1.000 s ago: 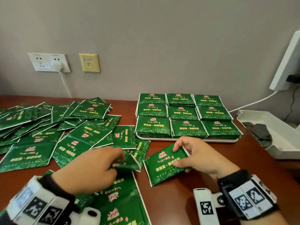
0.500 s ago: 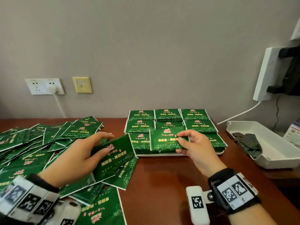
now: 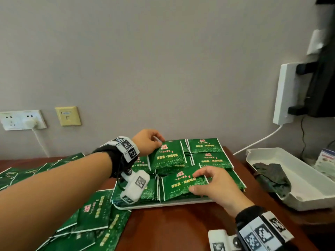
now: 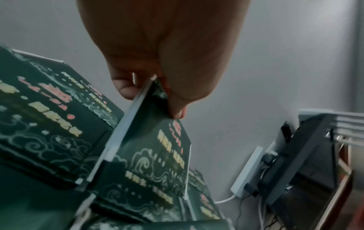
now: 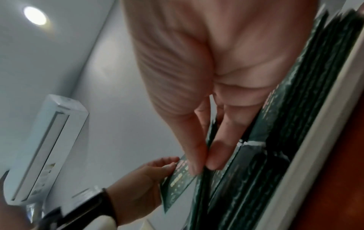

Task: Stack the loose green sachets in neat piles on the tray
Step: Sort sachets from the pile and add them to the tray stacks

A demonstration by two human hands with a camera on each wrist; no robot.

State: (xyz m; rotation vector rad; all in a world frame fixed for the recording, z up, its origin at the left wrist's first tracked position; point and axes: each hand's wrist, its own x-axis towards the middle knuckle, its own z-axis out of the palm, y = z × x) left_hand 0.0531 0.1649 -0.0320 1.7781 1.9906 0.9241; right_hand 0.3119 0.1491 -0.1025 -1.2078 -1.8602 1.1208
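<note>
Slippage is the main risk: the sachets look thin and glossy, so one set down askew could slide off its pile or nudge the sheets beneath out of line.

Nearest, at the lower centre of the head view, the right hand (image 3: 213, 185) has its fingers partly curled, thumb and fingertips pinching a sachet (image 3: 181, 183) that lies on the front middle pile of the tray (image 3: 163, 203). If it lets go before the edges line up, that pile would probably end up ragged.

Farther back, the left hand (image 3: 147, 143) reaches across the tray and pinches the top corner of a second sachet (image 3: 168, 156), held tilted above the middle piles. The left wrist view shows thumb and forefinger closed on that corner. With the forearm passing low over the left column, a careless pull back could drag those piles askew.

Loose sachets (image 3: 94, 214) lie scattered on the bench (image 3: 172, 229) at lower left, not yet stacked.
</note>
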